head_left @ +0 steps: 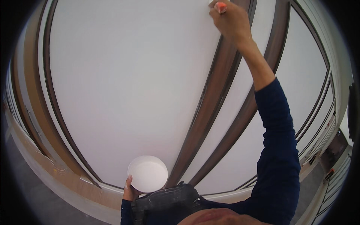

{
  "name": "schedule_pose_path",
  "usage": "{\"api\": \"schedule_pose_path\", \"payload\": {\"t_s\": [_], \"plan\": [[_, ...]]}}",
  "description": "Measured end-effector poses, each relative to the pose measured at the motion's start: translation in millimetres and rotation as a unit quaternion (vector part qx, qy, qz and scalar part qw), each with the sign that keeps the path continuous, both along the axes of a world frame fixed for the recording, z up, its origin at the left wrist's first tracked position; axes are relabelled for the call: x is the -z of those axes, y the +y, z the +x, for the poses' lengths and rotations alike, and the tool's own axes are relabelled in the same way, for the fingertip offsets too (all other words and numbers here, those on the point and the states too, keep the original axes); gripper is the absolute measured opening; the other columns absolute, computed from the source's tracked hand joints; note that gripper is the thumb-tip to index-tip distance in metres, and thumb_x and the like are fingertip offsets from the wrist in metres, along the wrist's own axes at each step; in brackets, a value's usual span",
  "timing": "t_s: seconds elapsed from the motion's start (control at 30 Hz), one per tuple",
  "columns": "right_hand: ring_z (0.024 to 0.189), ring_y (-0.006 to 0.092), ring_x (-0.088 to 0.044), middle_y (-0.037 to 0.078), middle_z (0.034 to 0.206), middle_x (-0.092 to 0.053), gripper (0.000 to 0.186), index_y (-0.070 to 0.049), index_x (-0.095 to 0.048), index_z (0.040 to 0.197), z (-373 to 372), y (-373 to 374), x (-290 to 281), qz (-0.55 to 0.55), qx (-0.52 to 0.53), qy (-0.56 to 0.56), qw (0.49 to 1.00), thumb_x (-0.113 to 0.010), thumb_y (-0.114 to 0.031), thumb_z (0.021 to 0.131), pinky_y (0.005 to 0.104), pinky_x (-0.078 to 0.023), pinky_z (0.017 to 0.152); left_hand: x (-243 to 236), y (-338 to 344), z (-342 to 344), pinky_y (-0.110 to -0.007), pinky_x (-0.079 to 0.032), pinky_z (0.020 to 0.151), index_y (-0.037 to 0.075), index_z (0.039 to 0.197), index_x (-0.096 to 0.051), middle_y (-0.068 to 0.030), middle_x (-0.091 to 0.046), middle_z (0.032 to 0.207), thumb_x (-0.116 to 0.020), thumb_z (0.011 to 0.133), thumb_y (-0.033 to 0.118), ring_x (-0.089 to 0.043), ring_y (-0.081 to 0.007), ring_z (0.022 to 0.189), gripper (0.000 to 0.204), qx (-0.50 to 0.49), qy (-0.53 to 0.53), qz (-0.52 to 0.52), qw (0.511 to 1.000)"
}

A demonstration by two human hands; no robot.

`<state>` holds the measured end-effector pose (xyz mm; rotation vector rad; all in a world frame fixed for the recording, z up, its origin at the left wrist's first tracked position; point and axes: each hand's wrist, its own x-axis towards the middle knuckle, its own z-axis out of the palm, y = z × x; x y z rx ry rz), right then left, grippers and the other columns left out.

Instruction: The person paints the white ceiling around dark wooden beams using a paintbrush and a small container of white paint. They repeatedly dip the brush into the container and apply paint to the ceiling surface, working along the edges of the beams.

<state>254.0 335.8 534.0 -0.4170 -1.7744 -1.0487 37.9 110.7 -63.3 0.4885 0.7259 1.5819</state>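
Note:
High up at the top edge, my right hand (232, 26) is closed around a tool whose orange handle end (221, 7) points toward me. The tool's working end is mostly out of sight, so its exact kind does not show. Beside the hand runs a dark brown wooden strip (210, 97) along a white wall panel (123, 75). Down low in front of my body, my left hand (130, 191) grips a round white bowl (161, 165), with the thumb at its rim and the other fingers hidden underneath. The bowl's inside looks white; its contents are hard to make out.
A second dark strip (243, 116) and another white panel (300, 56) stand to the right. At the left is a brown vertical frame (35, 75). A black bag (168, 198) hangs at my front. Grey floor (41, 183) shows at the lower left.

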Motion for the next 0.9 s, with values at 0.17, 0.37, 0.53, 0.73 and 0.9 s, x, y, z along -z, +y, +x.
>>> {"api": "schedule_pose_path", "payload": {"t_s": [0.17,0.37,0.53,0.73,0.9], "plan": [[0.078,0.0299,-0.073,0.013,0.082,-0.074,0.019,-0.002,-0.069,0.097,11.3,-47.2,178.8,-0.462,-0.196,-0.055,0.863,-0.073,-0.020,0.092,0.0375,-0.057,0.077,-10.2,7.6,-3.5,-0.047,-0.064,0.087,0.003,0.156,-0.043,-0.0195,-0.063,0.141,-0.062,0.096,0.064,-0.069,-0.0339,0.122,0.088,-0.048,0.058,-0.024,0.997],[0.075,0.0176,-0.071,0.007,0.081,-0.074,0.018,-0.002,-0.070,0.097,-2.2,-81.7,304.7,-0.700,-0.270,-0.026,0.661,-0.079,-0.016,0.091,0.0316,-0.056,0.073,-47.9,3.5,8.5,-0.034,-0.062,0.079,0.002,0.140,-0.058,-0.0127,-0.072,0.122,-0.062,0.100,0.058,-0.075,-0.0214,0.100,0.069,-0.083,0.090,-0.091,0.988],[0.069,0.0154,-0.069,0.007,0.081,-0.075,0.017,-0.002,-0.073,0.100,-32.1,-75.6,388.2,-0.703,-0.249,-0.103,0.659,-0.079,-0.015,0.092,0.0297,-0.055,0.066,-39.6,10.9,9.1,-0.034,-0.062,0.066,-0.007,0.128,-0.059,-0.0140,-0.067,0.095,-0.065,0.093,0.070,-0.070,-0.0181,0.077,0.085,-0.124,0.145,-0.108,0.976],[0.071,0.0160,-0.067,0.008,0.089,-0.076,0.015,-0.005,-0.075,0.105,-63.7,-76.7,446.4,-0.693,-0.351,-0.129,0.616,-0.078,-0.015,0.094,0.0296,-0.053,0.067,-33.6,9.2,0.8,-0.034,-0.064,0.066,-0.008,0.133,-0.058,-0.0177,-0.068,0.103,-0.061,0.092,0.076,-0.072,-0.0204,0.082,0.092,-0.094,0.164,-0.133,0.973],[0.088,0.0247,-0.075,0.010,0.103,-0.078,0.015,-0.009,-0.077,0.110,-36.6,-88.8,445.6,-0.611,-0.356,-0.291,0.644,-0.075,-0.013,0.096,0.0335,-0.058,0.081,-38.9,9.3,5.0,-0.036,-0.065,0.068,-0.012,0.145,-0.051,-0.0290,-0.069,0.116,-0.055,0.090,0.083,-0.077,-0.0266,0.093,0.109,-0.133,0.141,-0.124,0.973]]}}
